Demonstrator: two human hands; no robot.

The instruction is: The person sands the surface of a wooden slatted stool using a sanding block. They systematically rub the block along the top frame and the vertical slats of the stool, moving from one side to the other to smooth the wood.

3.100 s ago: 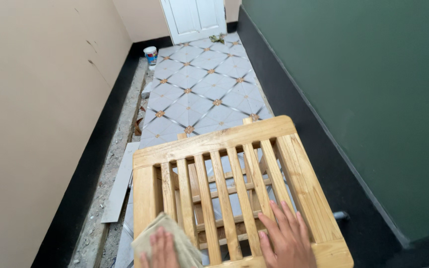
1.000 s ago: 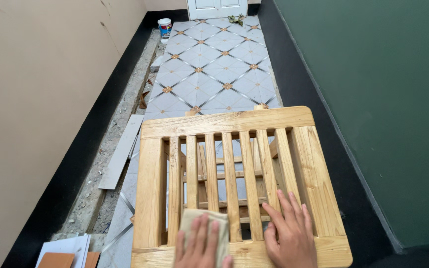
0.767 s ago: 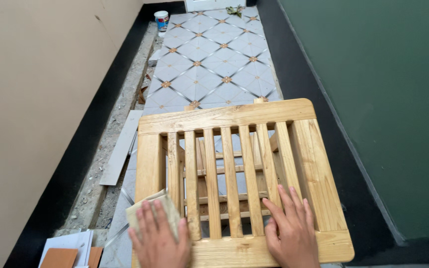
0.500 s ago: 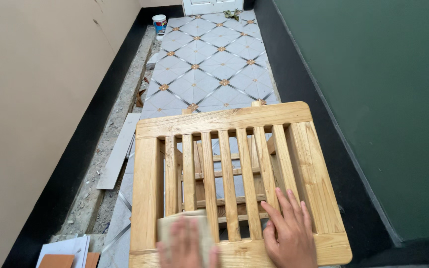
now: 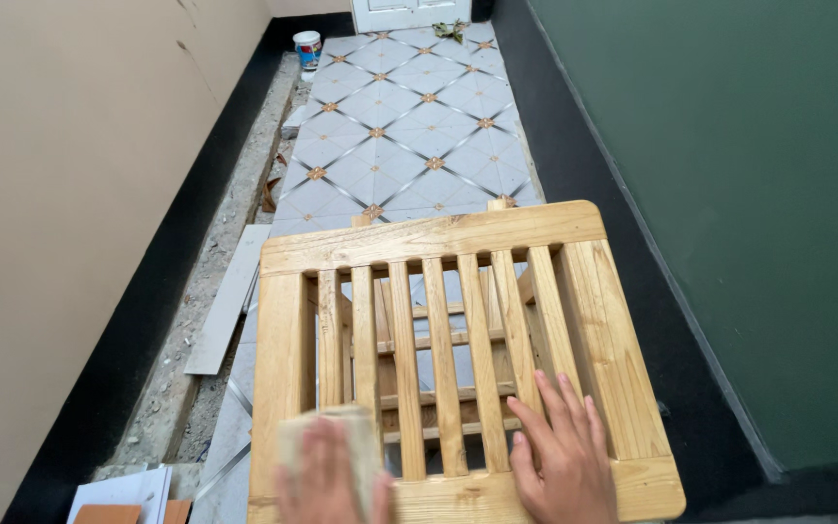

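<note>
A slatted pale-wood rack (image 5: 438, 238) stands in front of me on the tiled floor, its top made of several parallel slats. My left hand (image 5: 327, 480) presses a folded beige cloth (image 5: 327, 432) onto the near left slats; hand and cloth are blurred by motion. My right hand (image 5: 560, 456) lies flat, fingers spread, on the near right slats and frame, holding nothing.
A narrow corridor runs ahead, with a beige wall on the left and a green wall on the right. A small paint tub (image 5: 307, 49) and a white door (image 5: 409, 12) are at the far end. A loose tile strip (image 5: 225, 315), rubble and stacked boards (image 5: 128, 497) lie at left.
My left hand has been sliding the cloth side to side over the near slats, and it now sits further left than half a second ago. My right hand has stayed put.
</note>
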